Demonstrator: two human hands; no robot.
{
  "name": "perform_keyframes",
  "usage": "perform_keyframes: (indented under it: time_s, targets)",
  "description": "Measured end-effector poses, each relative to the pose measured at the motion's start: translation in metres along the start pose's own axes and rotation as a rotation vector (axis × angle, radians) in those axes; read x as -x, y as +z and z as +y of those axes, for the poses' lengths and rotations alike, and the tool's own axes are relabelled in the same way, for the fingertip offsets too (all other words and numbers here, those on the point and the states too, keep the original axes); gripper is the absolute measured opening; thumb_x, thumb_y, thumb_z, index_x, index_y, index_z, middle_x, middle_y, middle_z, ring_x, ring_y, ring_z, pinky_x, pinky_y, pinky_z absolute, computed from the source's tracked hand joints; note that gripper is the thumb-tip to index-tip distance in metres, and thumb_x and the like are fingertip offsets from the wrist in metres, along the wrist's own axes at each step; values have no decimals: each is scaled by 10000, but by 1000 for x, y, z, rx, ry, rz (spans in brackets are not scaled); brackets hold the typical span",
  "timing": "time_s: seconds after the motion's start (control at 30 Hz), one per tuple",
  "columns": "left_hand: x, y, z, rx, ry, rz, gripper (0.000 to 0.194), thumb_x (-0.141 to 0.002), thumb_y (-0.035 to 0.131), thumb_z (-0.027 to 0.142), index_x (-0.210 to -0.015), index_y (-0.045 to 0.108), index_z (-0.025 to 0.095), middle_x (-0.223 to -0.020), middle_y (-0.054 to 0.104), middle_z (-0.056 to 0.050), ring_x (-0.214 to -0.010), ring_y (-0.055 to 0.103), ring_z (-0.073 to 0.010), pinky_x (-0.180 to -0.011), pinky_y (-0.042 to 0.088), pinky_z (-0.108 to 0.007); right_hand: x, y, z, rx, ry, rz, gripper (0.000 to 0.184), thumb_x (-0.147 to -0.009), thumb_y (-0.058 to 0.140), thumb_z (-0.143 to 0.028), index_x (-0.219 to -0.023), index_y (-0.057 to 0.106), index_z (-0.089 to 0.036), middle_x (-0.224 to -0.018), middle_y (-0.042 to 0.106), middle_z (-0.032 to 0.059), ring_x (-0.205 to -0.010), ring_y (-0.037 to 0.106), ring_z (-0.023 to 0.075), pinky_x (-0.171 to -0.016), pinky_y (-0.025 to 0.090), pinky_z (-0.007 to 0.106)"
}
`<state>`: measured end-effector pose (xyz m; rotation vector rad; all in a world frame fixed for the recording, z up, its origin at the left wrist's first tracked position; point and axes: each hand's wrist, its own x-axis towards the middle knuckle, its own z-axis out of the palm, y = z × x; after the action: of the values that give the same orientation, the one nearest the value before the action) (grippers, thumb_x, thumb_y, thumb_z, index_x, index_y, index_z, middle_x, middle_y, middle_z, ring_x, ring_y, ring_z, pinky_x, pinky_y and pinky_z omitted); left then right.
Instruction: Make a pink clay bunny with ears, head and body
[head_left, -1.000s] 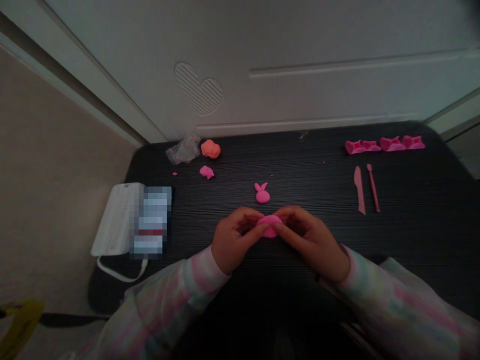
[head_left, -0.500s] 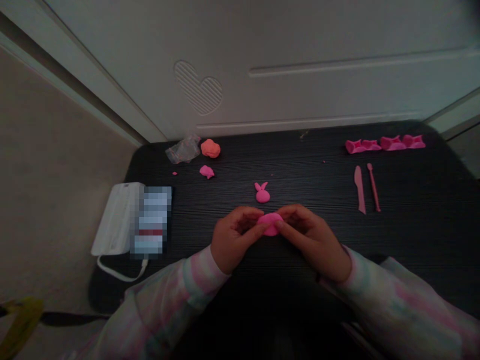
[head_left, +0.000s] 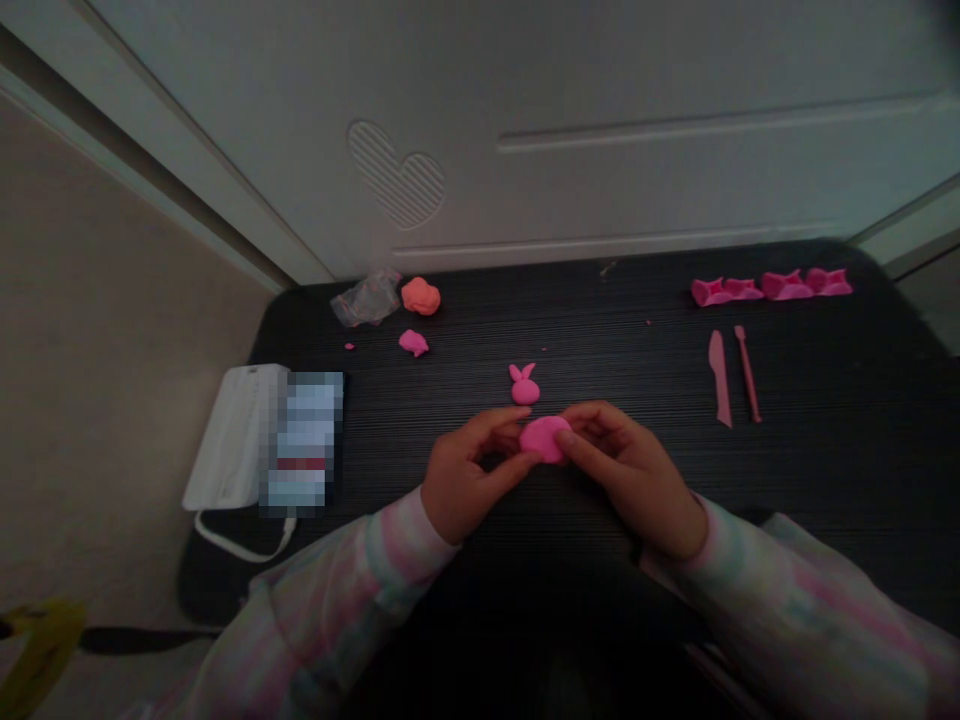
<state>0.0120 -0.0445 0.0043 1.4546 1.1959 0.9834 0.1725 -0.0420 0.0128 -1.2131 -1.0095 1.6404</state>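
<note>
Both hands meet over the middle of a dark ribbed table (head_left: 825, 420). My left hand (head_left: 465, 475) and my right hand (head_left: 630, 470) pinch a flat pink clay disc (head_left: 545, 438) between thumbs and fingertips, held just above the tabletop. Just beyond the disc lies a small pink clay bunny head (head_left: 524, 386) with two ears. It touches neither hand.
An orange clay lump (head_left: 421, 296), a clear plastic wrapper (head_left: 367, 298) and a small pink clay piece (head_left: 413, 343) lie at the back left. A pink plastic knife (head_left: 719, 378) and a thin stick tool (head_left: 747, 372) lie right, pink moulds (head_left: 772, 287) behind them. A white pouch (head_left: 240, 440) hangs over the left edge.
The pink disc has turned and tilted up between my fingertips, showing more of its flat face. Both hands shifted slightly away from me.
</note>
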Motion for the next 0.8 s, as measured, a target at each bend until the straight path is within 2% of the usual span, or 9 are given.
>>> perform_keyframes:
  time_s: [0.17,0.6,0.8]
  targets:
    - [0,1,0,26,-49,-3,243,-656,653,214,-889,619,153,-811,681,-37,-716,640,-117,-697,526,-232,0,0,-1,6,16,2,89,-702,626,-197,-777,580,-182,-673,613,-38,-595,554,25,-566,449,115]
    - [1,2,-1,106,-83,10,260,-663,650,214,-911,588,166,-800,674,-18,-719,637,-107,-710,522,-229,0,1,-2,-29,27,-9,79,-706,618,-190,-763,565,-181,-656,596,-51,-578,541,16,-552,440,107]
    - [0,3,1,122,-128,16,200,-656,657,217,-845,613,166,-780,668,-5,-704,629,-94,-703,515,-210,-1,1,-1,-8,16,-18,86,-712,614,-197,-774,556,-185,-668,596,-44,-587,549,26,-565,451,126]
